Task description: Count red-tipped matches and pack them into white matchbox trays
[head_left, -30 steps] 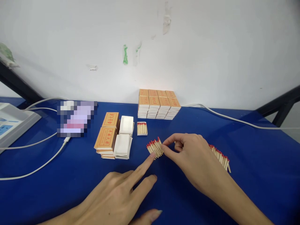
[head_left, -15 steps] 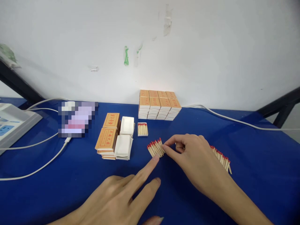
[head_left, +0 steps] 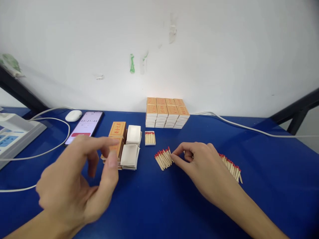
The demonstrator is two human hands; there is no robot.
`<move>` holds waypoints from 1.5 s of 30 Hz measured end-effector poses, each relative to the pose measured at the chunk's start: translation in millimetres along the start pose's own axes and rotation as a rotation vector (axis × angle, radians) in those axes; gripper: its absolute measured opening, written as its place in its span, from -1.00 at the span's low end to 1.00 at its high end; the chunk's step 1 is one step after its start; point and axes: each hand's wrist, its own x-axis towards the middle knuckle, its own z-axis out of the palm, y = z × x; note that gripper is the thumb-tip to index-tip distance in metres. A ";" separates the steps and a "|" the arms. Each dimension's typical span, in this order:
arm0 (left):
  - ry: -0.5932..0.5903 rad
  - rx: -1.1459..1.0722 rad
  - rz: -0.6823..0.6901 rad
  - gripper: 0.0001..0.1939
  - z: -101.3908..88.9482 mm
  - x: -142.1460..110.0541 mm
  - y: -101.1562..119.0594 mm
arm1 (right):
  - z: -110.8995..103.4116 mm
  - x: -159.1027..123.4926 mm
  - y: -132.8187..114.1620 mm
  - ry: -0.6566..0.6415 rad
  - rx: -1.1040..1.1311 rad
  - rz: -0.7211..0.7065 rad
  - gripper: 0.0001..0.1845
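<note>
My right hand [head_left: 199, 166] is at the right side of a small loose pile of red-tipped matches [head_left: 163, 160]. Its thumb and forefinger are pinched on a match at the pile's edge. Over the left of the table hovers my left hand [head_left: 77, 179], thumb and forefinger apart with nothing between them. Its fingertips overlap the view of a stack of orange matchbox sleeves [head_left: 117, 128]. White empty matchbox trays [head_left: 129, 155] are stacked beside the sleeves. A tray filled with matches [head_left: 150, 138] lies behind the pile. More matches [head_left: 231, 166] lie to the right, partly behind my right forearm.
Closed matchboxes [head_left: 166, 113] stand in a block against the wall. At the left are a phone [head_left: 87, 124] showing a timer, a white earbud case [head_left: 73, 115], a power strip [head_left: 20, 136] and white cables. Another cable [head_left: 244, 130] runs along the back right.
My left hand has lifted off the match pile and moved left to the sleeve stack, its thumb and forefinger curving toward each other. My right hand stays pinched at the pile. The view has shifted slightly.
</note>
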 end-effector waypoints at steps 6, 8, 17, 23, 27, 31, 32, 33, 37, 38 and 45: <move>0.029 0.096 -0.005 -0.80 8.0 13.5 -20.0 | -0.5 -0.2 0.6 -0.001 0.005 0.000 -0.68; 0.002 0.108 -0.065 -0.74 8.0 16.0 -24.0 | -0.2 0.4 0.1 0.000 0.001 0.002 -0.69; -0.117 0.023 -0.264 -0.56 10.0 22.5 -38.3 | 3.9 0.1 2.9 0.011 -0.016 -0.017 -0.69; -0.124 0.057 -0.287 -0.48 6.7 23.1 -38.1 | 4.4 -0.8 3.6 0.017 -0.034 -0.017 -0.66; -0.165 0.098 -0.266 -0.28 7.3 18.0 -34.2 | 3.5 -2.3 5.6 0.047 -0.027 -0.036 -0.62; -0.170 0.137 -0.225 -0.25 8.2 15.1 -29.0 | 4.1 -1.4 6.1 0.080 -0.029 -0.055 -0.59; -0.166 0.148 -0.219 -0.25 7.9 14.4 -27.6 | 4.4 -1.1 5.8 0.085 -0.032 -0.063 -0.59; -0.163 0.162 -0.213 -0.24 7.3 13.3 -26.1 | 4.6 -0.9 5.5 0.090 -0.036 -0.071 -0.58; -0.197 0.264 -0.201 -0.12 5.0 5.6 -22.0 | 4.8 -0.8 4.2 0.119 -0.046 -0.101 -0.58; -0.208 0.284 -0.192 -0.12 4.8 3.4 -21.7 | 4.7 -0.9 3.9 0.128 -0.044 -0.108 -0.57; -0.176 0.306 0.073 -0.45 5.6 1.5 -19.5 | 4.2 -0.5 3.1 0.115 -0.032 -0.082 -0.56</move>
